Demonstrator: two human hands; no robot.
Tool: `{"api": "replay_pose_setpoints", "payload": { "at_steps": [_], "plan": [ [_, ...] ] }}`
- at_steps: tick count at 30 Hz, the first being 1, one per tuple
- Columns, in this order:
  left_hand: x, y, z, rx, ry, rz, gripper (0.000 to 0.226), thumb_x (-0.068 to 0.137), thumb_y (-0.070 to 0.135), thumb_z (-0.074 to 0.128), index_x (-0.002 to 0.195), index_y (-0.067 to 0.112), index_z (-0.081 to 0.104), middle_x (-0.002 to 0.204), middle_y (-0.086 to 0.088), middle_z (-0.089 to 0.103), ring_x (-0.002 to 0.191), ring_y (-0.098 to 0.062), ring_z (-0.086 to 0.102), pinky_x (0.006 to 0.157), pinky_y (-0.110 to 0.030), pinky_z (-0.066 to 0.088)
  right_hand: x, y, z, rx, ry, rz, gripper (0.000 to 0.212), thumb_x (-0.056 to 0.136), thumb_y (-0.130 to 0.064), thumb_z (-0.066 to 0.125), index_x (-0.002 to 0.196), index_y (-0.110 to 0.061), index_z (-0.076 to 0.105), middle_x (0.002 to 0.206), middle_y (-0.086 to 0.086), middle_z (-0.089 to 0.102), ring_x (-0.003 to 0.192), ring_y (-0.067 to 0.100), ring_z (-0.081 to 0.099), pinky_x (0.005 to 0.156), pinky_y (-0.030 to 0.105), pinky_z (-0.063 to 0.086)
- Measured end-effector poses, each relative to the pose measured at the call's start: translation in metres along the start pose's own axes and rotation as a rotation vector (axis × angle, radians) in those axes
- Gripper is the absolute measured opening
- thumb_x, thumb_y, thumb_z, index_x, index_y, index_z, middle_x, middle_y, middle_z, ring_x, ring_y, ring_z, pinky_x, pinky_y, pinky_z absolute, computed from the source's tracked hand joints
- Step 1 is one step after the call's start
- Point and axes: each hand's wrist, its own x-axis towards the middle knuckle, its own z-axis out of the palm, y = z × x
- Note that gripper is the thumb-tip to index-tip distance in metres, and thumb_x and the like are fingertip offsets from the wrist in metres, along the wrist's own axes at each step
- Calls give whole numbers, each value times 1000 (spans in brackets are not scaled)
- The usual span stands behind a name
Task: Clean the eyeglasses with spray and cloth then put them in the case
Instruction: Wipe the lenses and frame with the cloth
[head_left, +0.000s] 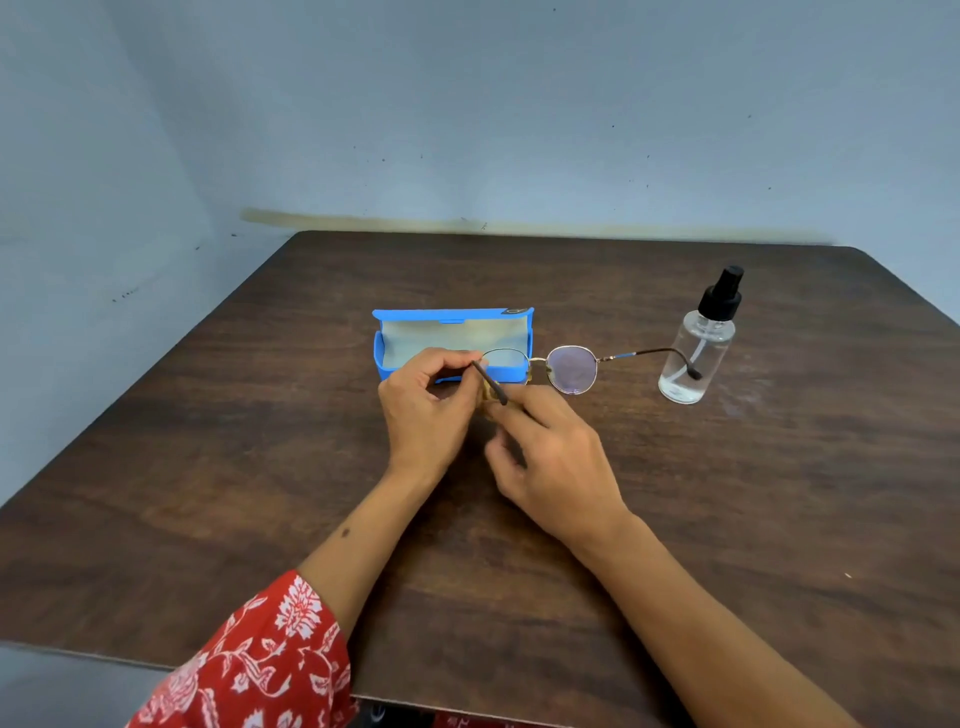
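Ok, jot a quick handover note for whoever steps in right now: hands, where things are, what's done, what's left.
Left hand: pinching the eyeglasses at the left lens rim.
Right hand: fingers at the near temple arm, which is partly folded; whether it holds a cloth cannot be told.
Far temple arm is extended toward the spray bottle, which stands upright on the table, capped.
Blue case lies open behind the hands, with no glasses in it.
Done: cleaning progress cannot be told.
Left: fold both arms, place glasses in the case.
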Motion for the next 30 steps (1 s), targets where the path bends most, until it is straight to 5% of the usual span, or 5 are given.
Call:
{"api": "replay_pose_setpoints", "payload": {
  "at_steps": [5,30],
  "plan": [
    [0,1,0,-9,9,-3,9,77,0,71,80,9,72,75,3,69,71,2,64,72,-15,52,3,7,-2,-52,72,107,29,77,-10,49,93,0,72,99,12,68,90,24,66,79,27,49],
    [0,4,1,-33,28,-17,4,78,1,71,82,3,72,78,-3,71,70,4,64,66,-8,48,2,5,-1,-36,63,73,28,77,-8,51,94,2,71,101,14,68,91,25,66,80,28,50]
  ]
}}
